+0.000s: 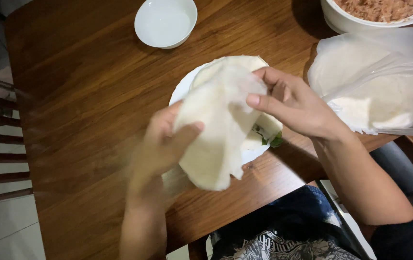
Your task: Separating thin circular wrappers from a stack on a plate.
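Two hands of mine share one thin white wrapper sheet (pixel 216 139), held up just above the white plate (pixel 180 91) at the near edge of the wooden table (pixel 81 96). My left hand (pixel 160 147) has closed on its left edge, thumb pressed on the front face and the fingers hidden behind it. My right hand (pixel 295 106) pinches the top right corner between thumb and forefinger, the other fingers curled loosely. The sheet hangs limp and creased, its lower edge drooping past the rim of the plate toward me. On the plate under it lie more pale wrappers, with a bit of green leaf (pixel 274 140) peeping out at the right rim. Beyond the plate stands a small white bowl (pixel 165 21); I cannot tell what is in it. To the right, a clear plastic bag (pixel 379 77) holds a stack of round wrappers, and behind it a large white bowl (pixel 341 21) carries a pinkish minced filling (pixel 374 8).
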